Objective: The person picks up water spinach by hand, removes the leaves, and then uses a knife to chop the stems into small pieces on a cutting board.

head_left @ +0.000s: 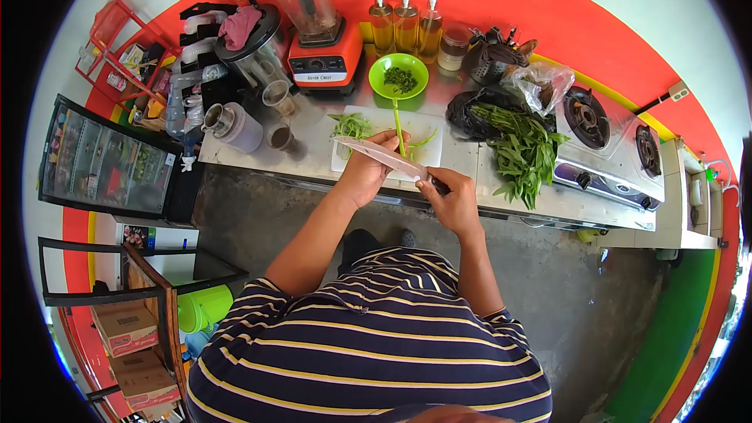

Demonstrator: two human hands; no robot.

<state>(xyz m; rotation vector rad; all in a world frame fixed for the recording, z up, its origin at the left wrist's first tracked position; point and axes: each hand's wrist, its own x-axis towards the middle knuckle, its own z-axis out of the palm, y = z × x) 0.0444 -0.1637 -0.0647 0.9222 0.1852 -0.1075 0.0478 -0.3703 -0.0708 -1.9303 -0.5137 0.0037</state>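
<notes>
My right hand (452, 202) is closed around the dark handle of a knife (381, 156), whose broad blade points left across the front of my left hand. Fingers of my left hand (368, 168) are closed on a long green stem (398, 127) that stands up toward the bowl. Beneath both hands lies a white cutting board (432, 154), with cut green pieces (351, 125) at its left and a few more stems at its right. Just behind the board, a green bowl (416, 88) holds chopped greens.
Leafy greens (526, 158) spill from a black bag right of the board, beside a gas stove (609, 159). An orange blender (325, 63) and three pump bottles (406, 23) stand behind. Cups (280, 139) and a metal-topped jug (235, 127) are at the left.
</notes>
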